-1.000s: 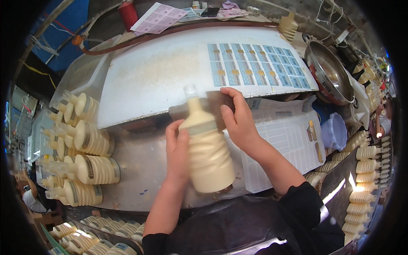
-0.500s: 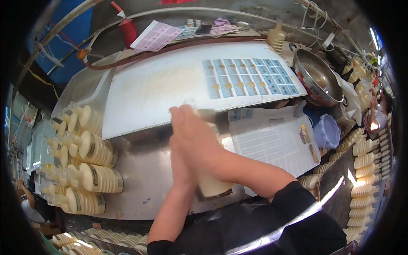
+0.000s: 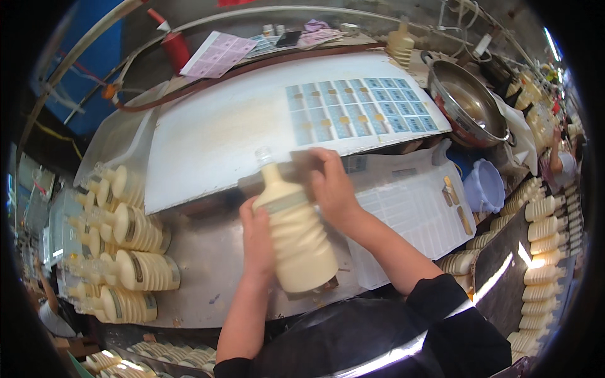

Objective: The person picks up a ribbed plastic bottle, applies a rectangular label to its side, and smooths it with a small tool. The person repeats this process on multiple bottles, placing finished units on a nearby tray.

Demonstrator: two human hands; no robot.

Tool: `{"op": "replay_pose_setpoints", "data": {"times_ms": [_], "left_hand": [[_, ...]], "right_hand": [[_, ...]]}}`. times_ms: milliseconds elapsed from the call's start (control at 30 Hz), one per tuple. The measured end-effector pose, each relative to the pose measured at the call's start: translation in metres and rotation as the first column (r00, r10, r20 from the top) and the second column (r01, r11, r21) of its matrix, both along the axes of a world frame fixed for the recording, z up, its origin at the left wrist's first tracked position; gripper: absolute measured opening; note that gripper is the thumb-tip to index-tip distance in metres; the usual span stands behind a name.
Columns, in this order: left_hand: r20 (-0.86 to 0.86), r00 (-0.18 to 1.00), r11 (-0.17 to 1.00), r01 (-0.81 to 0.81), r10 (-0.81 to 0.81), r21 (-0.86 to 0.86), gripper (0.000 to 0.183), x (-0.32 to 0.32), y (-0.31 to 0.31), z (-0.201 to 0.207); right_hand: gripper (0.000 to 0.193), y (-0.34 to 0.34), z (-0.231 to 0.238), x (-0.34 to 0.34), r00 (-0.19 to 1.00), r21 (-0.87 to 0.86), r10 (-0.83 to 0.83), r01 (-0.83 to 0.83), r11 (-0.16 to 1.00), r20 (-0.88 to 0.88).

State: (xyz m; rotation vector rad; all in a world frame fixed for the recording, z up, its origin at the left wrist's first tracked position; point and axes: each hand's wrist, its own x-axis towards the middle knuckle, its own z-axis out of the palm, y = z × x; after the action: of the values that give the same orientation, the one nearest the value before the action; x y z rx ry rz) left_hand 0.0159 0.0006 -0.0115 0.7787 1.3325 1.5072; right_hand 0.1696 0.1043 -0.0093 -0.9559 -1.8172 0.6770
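Note:
A cream-coloured bottle (image 3: 302, 242) with a ribbed body and a clear neck leans in front of me, its neck pointing away. A greyish band lies across its shoulder. My left hand (image 3: 257, 236) is closed on the bottle's left side, thumb near the shoulder. To the right of the neck, my right hand (image 3: 335, 192) is apart from the body, its fingers closed on a small dark flat piece (image 3: 305, 159), blurred by motion. Beyond the bottle, a slanted white board (image 3: 214, 132) carries rows of blue printed labels (image 3: 353, 110).
Several similar bottles (image 3: 142, 271) lie stacked at the left. On the right are a white tray (image 3: 403, 208) with a yellow-handled tool (image 3: 465, 220), a lilac bucket (image 3: 484, 189), a metal pan (image 3: 469, 101) and more bottles (image 3: 543, 239). A red container (image 3: 176, 50) stands at the back.
My right hand has moved off the bottle to the right, uncovering its shoulder and ribbed body. My left hand has shifted slightly left and still grips the bottle. The view has shifted slightly.

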Motion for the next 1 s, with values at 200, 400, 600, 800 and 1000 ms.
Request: {"op": "replay_pose_setpoints", "data": {"times_ms": [200,400,600,800,1000], "left_hand": [[0.063,0.993,0.995,-0.095,0.097,-0.027,0.041,-0.005,-0.004,-0.002],[-0.073,0.989,0.991,-0.130,0.132,0.028,0.048,0.017,-0.049,-0.005],[-0.313,0.945,0.994,-0.074,0.095,0.077,0.060,0.033,-0.070,-0.013],[-0.202,0.975,0.994,-0.086,0.097,0.062,0.065,0.036,-0.067,-0.005],[-0.110,0.990,0.994,-0.077,0.085,0.077,0.074,0.032,-0.076,-0.013]], "right_hand": [[0.042,-0.001,0.013,0.016,0.996,-0.023,0.016,-0.018,1.000,-0.091],[0.021,0.049,0.018,0.128,0.962,-0.285,-0.256,0.218,0.933,-0.100],[0.033,0.076,0.035,0.168,0.729,0.269,-0.475,0.391,0.880,0.494],[0.026,0.075,0.015,0.185,0.608,0.456,-0.467,0.187,0.870,0.641],[0.015,0.038,0.020,0.172,0.843,0.237,-0.244,0.143,0.961,0.480]]}}
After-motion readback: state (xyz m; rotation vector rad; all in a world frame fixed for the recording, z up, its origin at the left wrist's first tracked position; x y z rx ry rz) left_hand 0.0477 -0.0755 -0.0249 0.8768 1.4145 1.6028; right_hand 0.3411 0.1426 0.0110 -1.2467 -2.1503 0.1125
